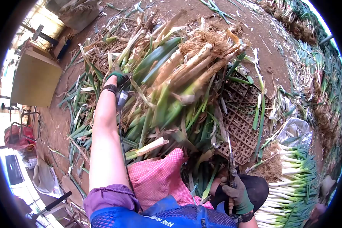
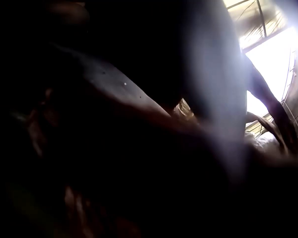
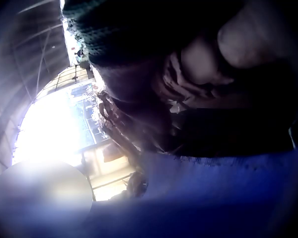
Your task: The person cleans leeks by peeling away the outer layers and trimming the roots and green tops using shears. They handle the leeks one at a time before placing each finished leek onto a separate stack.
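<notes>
My right hand (image 1: 237, 193), in a grey-green glove, grips a spray gun (image 1: 231, 167) with a long thin metal nozzle that points up toward the heap. At the left side of the heap my left hand (image 1: 118, 76), also gloved, reaches in among leaves and stalks. Its fingers are partly hidden, and I cannot tell whether they hold a stalk. Large untrimmed leeks (image 1: 193, 62) with brown roots and dry outer leaves lie on top, to the right of that hand. Both wrist views are dark and blurred; folded cloth (image 3: 188, 82) shows in the right one.
Under the heap's right side lies a brown plastic crate (image 1: 239, 117). Cleaned leeks (image 1: 288, 186) are laid in a row at lower right, near a clear plastic bag (image 1: 295, 131). More leeks (image 1: 315, 72) line the far right. A tan board (image 1: 36, 78) stands at left.
</notes>
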`<state>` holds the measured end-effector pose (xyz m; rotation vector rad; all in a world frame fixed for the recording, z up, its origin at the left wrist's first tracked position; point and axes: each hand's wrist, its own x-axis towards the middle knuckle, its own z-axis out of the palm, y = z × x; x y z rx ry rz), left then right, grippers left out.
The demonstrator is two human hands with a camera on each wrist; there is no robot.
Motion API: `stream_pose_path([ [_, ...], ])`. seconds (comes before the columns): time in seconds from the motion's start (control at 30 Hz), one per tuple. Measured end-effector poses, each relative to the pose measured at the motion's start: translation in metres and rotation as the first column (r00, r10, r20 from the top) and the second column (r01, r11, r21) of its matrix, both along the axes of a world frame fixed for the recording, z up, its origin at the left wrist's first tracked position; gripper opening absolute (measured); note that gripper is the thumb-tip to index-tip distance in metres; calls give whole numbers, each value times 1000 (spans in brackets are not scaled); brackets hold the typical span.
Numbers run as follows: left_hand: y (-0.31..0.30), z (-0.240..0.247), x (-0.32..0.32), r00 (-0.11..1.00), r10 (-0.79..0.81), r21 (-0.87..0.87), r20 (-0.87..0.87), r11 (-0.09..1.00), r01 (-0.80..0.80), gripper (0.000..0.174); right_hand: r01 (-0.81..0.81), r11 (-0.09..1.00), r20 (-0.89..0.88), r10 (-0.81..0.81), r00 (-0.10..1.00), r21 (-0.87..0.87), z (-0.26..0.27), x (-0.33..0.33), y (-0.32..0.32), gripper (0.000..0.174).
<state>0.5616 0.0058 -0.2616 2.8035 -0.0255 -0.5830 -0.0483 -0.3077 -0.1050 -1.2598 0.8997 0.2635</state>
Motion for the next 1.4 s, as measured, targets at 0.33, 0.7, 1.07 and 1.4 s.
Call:
stream_pose_path([
  [0.33, 9, -7, 24, 987, -21, -356, -160, 934, -38, 92, -41, 989, -1, 41, 999, 145, 17, 38, -4, 27],
  [0.7, 5, 21, -24, 851, -29, -664, -524, 639, -387, 40, -67, 994, -20, 69, 997, 84, 3, 16, -5, 42],
  [1.07, 1, 233, -155, 999, 32, -793, 33, 609, 7, 58, -79, 987, 106, 65, 992, 141, 16, -12, 7, 49],
  [1.4, -5, 492, -327, 959, -215, -530, 183, 800, 281, 50, 54, 999, 366, -52, 929, 4, 14, -62, 25, 29],
])
